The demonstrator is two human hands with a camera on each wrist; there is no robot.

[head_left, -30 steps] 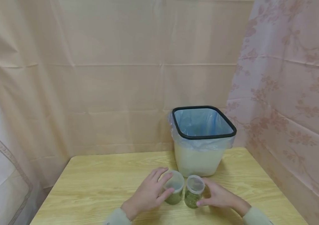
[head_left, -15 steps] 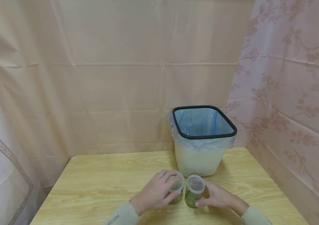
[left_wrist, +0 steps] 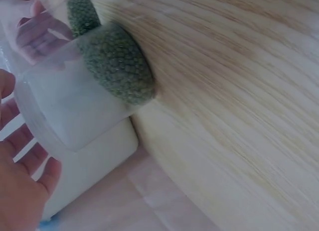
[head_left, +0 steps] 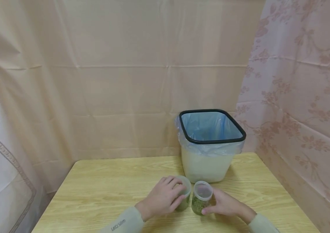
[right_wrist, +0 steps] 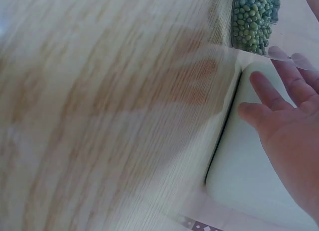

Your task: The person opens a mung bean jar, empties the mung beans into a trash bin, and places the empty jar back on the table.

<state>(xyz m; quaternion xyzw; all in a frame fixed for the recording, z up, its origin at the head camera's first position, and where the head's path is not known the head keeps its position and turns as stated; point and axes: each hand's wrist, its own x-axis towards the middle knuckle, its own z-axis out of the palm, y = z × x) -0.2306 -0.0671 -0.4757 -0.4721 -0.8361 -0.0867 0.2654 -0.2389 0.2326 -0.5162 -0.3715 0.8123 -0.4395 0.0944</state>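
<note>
Two clear plastic jars stand upright side by side on the table, each partly filled with small green beans. Over the left jar (left_wrist: pixel 117 66) my left hand (head_left: pixel 165 195) has its fingers bent around the pale rim, thumb at the near side; part of that jar's top is hidden. The little finger hangs off the jar in the left wrist view. The right jar (head_left: pixel 201 199) is held by my right hand (head_left: pixel 226 202) from its right side, thumb low at the front, fingers behind. In the right wrist view only its bean-filled lower part shows.
Just behind the jars stands a white bin (head_left: pixel 205 165) with a black rim and a bluish liner bag. The wood-grain table (head_left: pixel 109 181) ends at a beige curtain (head_left: pixel 118 97) behind. A pink floral cloth (head_left: pixel 302 129) hangs at the right.
My left hand has moved right and closer over the left jar, its fingers coming around the rim. My right hand and the right jar have stayed nearly still.
</note>
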